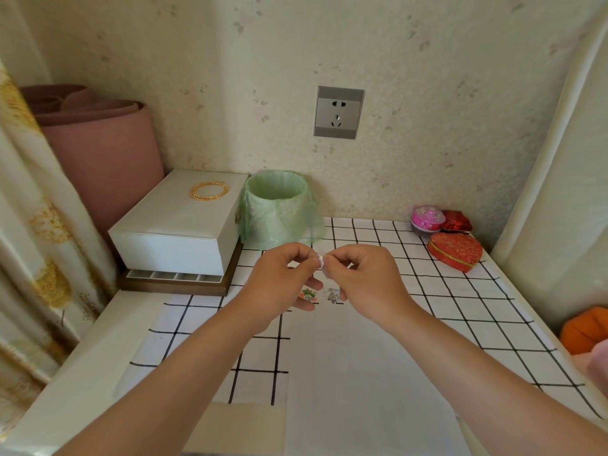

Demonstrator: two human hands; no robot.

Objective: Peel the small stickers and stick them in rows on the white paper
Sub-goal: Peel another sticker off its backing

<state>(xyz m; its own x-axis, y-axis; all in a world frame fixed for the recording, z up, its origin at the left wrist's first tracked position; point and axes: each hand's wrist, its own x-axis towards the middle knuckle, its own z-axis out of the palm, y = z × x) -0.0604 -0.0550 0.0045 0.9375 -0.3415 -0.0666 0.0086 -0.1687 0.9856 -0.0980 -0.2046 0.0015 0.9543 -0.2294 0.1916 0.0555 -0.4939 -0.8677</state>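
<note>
A white sheet of paper (362, 373) lies on the checked tablecloth in front of me. Two small picture stickers are stuck near its far edge: one with green and red (308, 295) and a greyish one (332, 295) beside it. Above them, my left hand (283, 278) and my right hand (365, 278) meet fingertip to fingertip. Both pinch a small white sticker piece (321, 262) between thumb and forefinger. The piece is mostly hidden by the fingers.
A small bin with a green bag (279, 209) stands behind the hands. A white box (177, 232) with a gold bangle sits at the left. Red and pink gift boxes (455, 250) lie at the back right. An orange object (582, 330) is at the right edge.
</note>
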